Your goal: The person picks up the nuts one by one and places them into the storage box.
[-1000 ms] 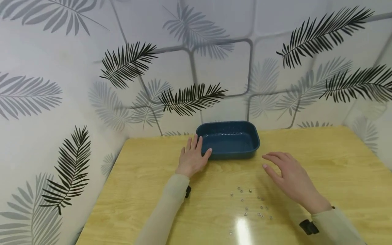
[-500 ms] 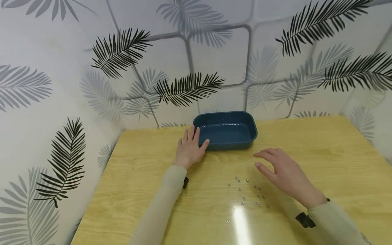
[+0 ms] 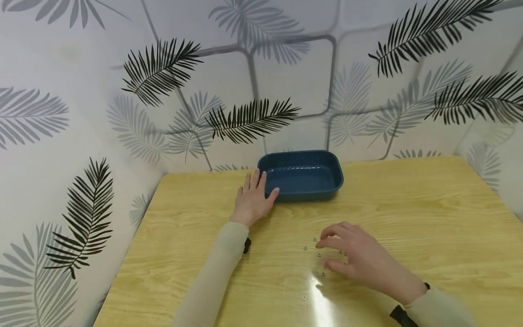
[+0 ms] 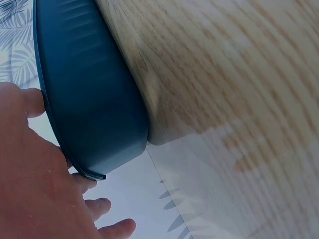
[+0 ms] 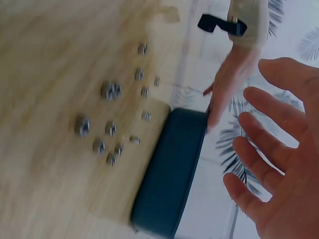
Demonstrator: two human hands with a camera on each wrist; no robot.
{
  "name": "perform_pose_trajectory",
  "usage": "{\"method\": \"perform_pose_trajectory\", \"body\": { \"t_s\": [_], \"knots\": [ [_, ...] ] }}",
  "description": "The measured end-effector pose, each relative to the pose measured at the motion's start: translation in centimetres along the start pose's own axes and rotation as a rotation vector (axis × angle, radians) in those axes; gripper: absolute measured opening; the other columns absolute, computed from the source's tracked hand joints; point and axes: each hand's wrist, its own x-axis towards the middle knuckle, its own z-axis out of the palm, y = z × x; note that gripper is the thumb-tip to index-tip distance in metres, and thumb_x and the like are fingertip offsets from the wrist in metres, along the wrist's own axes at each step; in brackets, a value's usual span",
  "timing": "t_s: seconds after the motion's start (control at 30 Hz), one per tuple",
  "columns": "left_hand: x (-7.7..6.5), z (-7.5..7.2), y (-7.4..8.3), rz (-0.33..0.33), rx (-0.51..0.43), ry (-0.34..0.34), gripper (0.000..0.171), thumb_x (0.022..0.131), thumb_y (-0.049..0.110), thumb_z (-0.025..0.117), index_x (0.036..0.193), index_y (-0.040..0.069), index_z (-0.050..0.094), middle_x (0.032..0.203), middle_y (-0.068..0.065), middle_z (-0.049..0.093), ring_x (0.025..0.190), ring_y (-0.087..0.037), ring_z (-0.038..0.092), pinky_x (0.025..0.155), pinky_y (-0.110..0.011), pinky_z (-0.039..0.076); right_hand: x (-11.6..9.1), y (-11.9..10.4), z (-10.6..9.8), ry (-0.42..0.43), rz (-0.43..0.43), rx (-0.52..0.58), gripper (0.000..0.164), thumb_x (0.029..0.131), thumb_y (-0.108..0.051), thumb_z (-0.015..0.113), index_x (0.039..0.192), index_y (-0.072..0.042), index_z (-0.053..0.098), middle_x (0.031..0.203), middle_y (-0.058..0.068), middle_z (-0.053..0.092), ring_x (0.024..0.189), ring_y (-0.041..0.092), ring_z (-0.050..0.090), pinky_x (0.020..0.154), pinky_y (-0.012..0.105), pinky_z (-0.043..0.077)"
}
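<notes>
A blue rectangular tray (image 3: 306, 197) stands at the back of the table. My left hand (image 3: 250, 203) rests at its left end with fingers spread; in the left wrist view, the thumb and fingers touch the rim of the tray (image 4: 89, 94). Small metal nuts lie scattered on the wood in front of the tray, one nut (image 3: 304, 297) apart near the front. Over the group hovers my right hand (image 3: 363, 256), fingers loosely bent and apart, partly hiding them. The right wrist view shows several nuts (image 5: 111, 90) and nothing in the right hand (image 5: 284, 149).
The light wooden table (image 3: 184, 263) meets a wall with leaf patterns (image 3: 286, 91) behind and on the left. A glare streak (image 3: 320, 304) lies near the front. A black strap clip (image 3: 247, 245) sits at the left wrist.
My right hand has moved left and toward me, from right of the tray to over the nuts. The left hand stays at the tray. The head view has tilted slightly.
</notes>
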Motion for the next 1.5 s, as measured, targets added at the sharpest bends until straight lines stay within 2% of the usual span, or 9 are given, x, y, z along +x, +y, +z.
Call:
{"method": "perform_pose_trajectory", "body": {
  "t_s": [0.2, 0.33, 0.47, 0.67, 1.0, 1.3, 1.5],
  "knots": [
    [-0.4, 0.2, -0.2, -0.009, -0.005, 0.009, 0.076, 0.101, 0.063, 0.029, 0.16, 0.018, 0.011, 0.165, -0.004, 0.0, 0.15, -0.028, -0.004, 0.117, -0.055, 0.011, 0.0, -1.7, 1.9, -0.033, -0.135, 0.02, 0.023, 0.081, -0.028, 0.081, 0.103, -0.025, 0.074, 0.112, -0.008, 0.061, 0.104, 0.014, 0.056, 0.085, 0.044, 0.048],
    [-0.6, 0.5, -0.2, -0.015, -0.01, 0.006, 0.077, 0.101, 0.063, 0.03, 0.16, 0.019, 0.011, 0.165, -0.004, 0.002, 0.15, -0.029, -0.003, 0.117, -0.055, 0.012, -0.4, -2.6, 3.1, -0.106, -0.169, 0.019, 0.023, 0.081, -0.032, 0.08, 0.102, -0.025, 0.074, 0.112, -0.008, 0.061, 0.106, 0.017, 0.055, 0.087, 0.048, 0.048],
    [-0.6, 0.9, -0.3, -0.006, -0.018, 0.004, 0.077, 0.101, 0.063, 0.031, 0.16, 0.018, 0.012, 0.165, -0.005, 0.003, 0.15, -0.03, -0.001, 0.117, -0.055, 0.013, -0.9, -3.4, 3.9, -0.175, -0.147, 0.023, 0.022, 0.084, -0.034, 0.077, 0.105, -0.028, 0.073, 0.113, -0.011, 0.059, 0.108, 0.016, 0.053, 0.091, 0.049, 0.046],
    [-0.4, 1.0, -0.3, -0.001, -0.021, 0.012, 0.077, 0.101, 0.063, 0.03, 0.16, 0.019, 0.011, 0.165, -0.003, 0.001, 0.15, -0.03, -0.001, 0.116, -0.056, 0.013, -1.3, -3.8, 4.5, -0.251, -0.094, 0.11, 0.02, 0.087, -0.031, 0.074, 0.106, -0.035, 0.071, 0.114, -0.018, 0.056, 0.107, 0.01, 0.051, 0.093, 0.047, 0.042],
    [-0.3, 0.8, -0.3, 0.001, -0.016, 0.007, 0.077, 0.101, 0.063, 0.03, 0.16, 0.019, 0.01, 0.165, -0.005, 0.003, 0.15, -0.03, -0.002, 0.116, -0.056, 0.013, -1.4, -3.5, 5.1, -0.328, -0.111, 0.146, 0.011, 0.091, -0.034, 0.071, 0.101, -0.039, 0.072, 0.116, -0.017, 0.058, 0.107, 0.011, 0.052, 0.09, 0.047, 0.044],
    [-0.2, 0.6, -0.1, 0.001, -0.015, 0.006, 0.077, 0.101, 0.064, 0.029, 0.16, 0.019, 0.01, 0.165, -0.004, 0.001, 0.15, -0.03, -0.001, 0.116, -0.056, 0.014, -1.7, -3.4, 5.4, -0.354, -0.103, 0.168, 0.012, 0.093, -0.03, 0.07, 0.101, -0.037, 0.073, 0.116, -0.017, 0.059, 0.106, 0.009, 0.052, 0.09, 0.044, 0.043],
    [-0.1, 0.3, -0.1, 0.009, -0.019, 0.018, 0.077, 0.101, 0.063, 0.03, 0.16, 0.018, 0.01, 0.165, -0.005, 0.001, 0.15, -0.031, -0.001, 0.116, -0.057, 0.014, -1.4, -3.3, 5.6, -0.318, -0.124, 0.114, 0.008, 0.092, -0.031, 0.072, 0.096, -0.037, 0.073, 0.114, -0.017, 0.059, 0.105, 0.009, 0.051, 0.088, 0.043, 0.044]
  ]
}}
